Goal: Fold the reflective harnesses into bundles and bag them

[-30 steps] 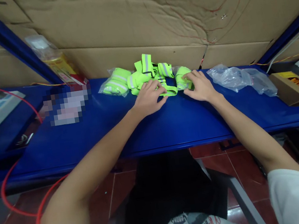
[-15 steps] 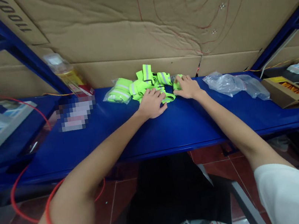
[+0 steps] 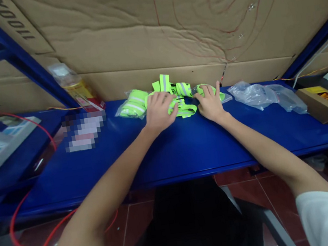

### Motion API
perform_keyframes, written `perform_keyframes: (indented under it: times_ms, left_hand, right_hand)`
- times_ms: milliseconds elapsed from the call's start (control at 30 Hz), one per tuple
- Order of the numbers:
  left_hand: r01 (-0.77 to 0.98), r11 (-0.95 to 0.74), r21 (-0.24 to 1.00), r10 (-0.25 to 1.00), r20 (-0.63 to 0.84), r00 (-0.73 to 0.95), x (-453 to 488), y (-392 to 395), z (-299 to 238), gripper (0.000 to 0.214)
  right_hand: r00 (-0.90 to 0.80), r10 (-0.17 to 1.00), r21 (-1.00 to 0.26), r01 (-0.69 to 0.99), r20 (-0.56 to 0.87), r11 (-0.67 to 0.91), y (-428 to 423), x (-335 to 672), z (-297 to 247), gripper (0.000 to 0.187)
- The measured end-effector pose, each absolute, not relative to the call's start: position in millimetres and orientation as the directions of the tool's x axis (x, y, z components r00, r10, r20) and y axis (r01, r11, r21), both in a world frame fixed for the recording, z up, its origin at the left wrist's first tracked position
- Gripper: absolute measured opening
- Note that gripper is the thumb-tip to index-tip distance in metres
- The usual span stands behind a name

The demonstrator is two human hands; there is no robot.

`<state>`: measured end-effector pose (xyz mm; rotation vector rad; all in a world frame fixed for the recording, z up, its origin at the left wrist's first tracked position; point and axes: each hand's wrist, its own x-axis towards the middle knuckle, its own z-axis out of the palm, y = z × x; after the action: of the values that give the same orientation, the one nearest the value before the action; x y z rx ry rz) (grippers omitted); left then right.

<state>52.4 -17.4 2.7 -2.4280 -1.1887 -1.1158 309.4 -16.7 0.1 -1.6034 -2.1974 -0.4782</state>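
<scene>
A loose pile of neon-yellow reflective straps [image 3: 183,103] with silver stripes lies on the blue bench [image 3: 185,144] against the cardboard. My left hand [image 3: 160,110] curls over the left part of this pile, gripping straps partly hidden beneath its fingers. To its right, my right hand [image 3: 210,103] is bent over a bagged reflective strap bundle [image 3: 205,89], with one finger raised and clear plastic showing past it. Left of the pile sits another bagged bundle [image 3: 133,104], touched by neither hand.
Crumpled clear plastic bags [image 3: 254,95] lie to the right, beside an open cardboard box [image 3: 321,105]. A bottle with a yellow label [image 3: 74,87] stands at the back left. Red tubing [image 3: 12,223] loops at the left near my arm. Upright cardboard [image 3: 114,36] closes off the back.
My left hand has shifted slightly left and its fingers have curled onto the straps. The right hand has moved slightly right with the bagged bundle, away from the pile. The view has tilted a little.
</scene>
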Motion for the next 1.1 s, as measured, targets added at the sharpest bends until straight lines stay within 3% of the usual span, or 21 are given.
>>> perform_keyframes:
  times_ms: [67, 167, 267, 467, 567, 733, 933, 1033, 1100]
  left_hand:
    - [0.786, -0.560, 0.260, 0.641, 0.737, 0.214, 41, -8, 0, 0.052]
    - [0.775, -0.501, 0.385, 0.733, 0.665, 0.144, 27, 6, -12, 0.079]
    - [0.792, -0.447, 0.416, 0.794, 0.593, 0.137, 25, 14, -21, 0.065]
    - [0.781, -0.449, 0.434, 0.774, 0.626, 0.097, 31, 12, -18, 0.024]
    - [0.720, -0.529, 0.449, 0.731, 0.672, 0.118, 33, 8, -16, 0.018]
    - [0.525, -0.635, 0.567, 0.648, 0.760, -0.039, 41, 0, -12, 0.035]
    - [0.261, -0.717, 0.646, 0.568, 0.759, -0.318, 48, -1, -3, 0.050]
    - [0.150, -0.731, 0.666, 0.598, 0.731, -0.327, 53, 0, -3, 0.052]
    - [0.095, -0.719, 0.688, 0.632, 0.705, -0.323, 57, 0, -6, 0.057]
  right_hand:
    - [-0.380, 0.774, 0.015, 0.902, 0.507, 0.432, -22, 304, 2, 0.042]
    - [-0.538, 0.689, -0.078, 0.758, 0.485, 0.647, -30, 297, 7, 0.041]
    - [-0.639, 0.638, -0.137, 0.652, 0.428, 0.745, -36, 293, 10, 0.036]
    - [-0.562, 0.686, -0.144, 0.716, 0.462, 0.683, -40, 286, 6, 0.041]
    - [-0.583, 0.679, -0.108, 0.718, 0.445, 0.687, -41, 282, 2, 0.024]
    - [-0.613, 0.695, -0.092, 0.722, 0.375, 0.686, -40, 282, 2, 0.025]
    - [-0.450, 0.822, -0.073, 0.862, 0.351, 0.502, -31, 292, 0, 0.027]
    - [-0.380, 0.815, -0.066, 0.890, 0.437, 0.451, -33, 293, 4, 0.032]
    - [-0.380, 0.742, -0.107, 0.851, 0.553, 0.515, -40, 291, 12, 0.036]
